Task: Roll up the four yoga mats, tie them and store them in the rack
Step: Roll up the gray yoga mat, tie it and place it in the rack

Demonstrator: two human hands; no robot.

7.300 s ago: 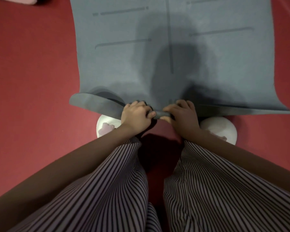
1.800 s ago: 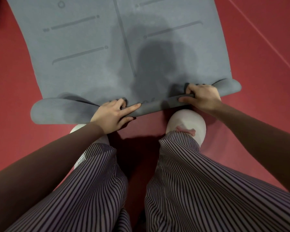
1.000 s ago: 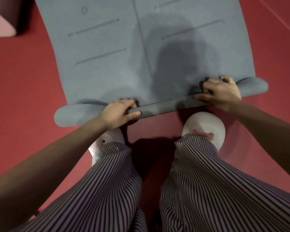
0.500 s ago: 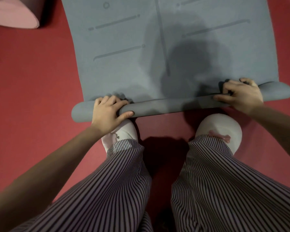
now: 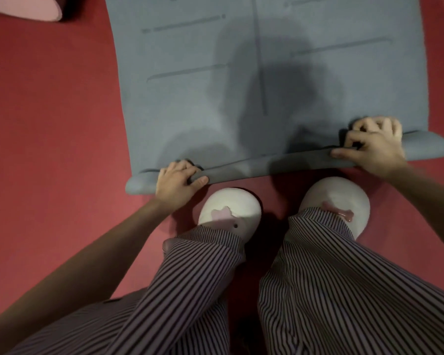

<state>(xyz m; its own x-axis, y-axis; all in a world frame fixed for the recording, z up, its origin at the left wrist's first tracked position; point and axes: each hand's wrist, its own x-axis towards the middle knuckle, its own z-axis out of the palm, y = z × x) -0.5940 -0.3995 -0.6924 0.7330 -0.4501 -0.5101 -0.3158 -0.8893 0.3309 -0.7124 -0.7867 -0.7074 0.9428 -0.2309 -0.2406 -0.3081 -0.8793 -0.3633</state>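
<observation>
Two curled grips: left hand (image 5: 176,179) and right hand (image 5: 372,147) clasp the mat's (image 5: 203,98) rolled near edge, with red floor (image 5: 49,124) left and right.

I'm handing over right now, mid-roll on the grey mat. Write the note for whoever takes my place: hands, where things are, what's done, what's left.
Left hand: grips the thin roll near its left end.
Right hand: grips the same roll near its right end.
Grey-blue yoga mat with printed lines: on the red floor, rolled only at the near edge, just ahead of the white slippers; the rest lies flat.
Pink object at top left, cropped; possibly another mat.
Done: first turns of this mat.
Left: finish rolling, tie, store. Rack, ties and other mats are out of view.
</observation>
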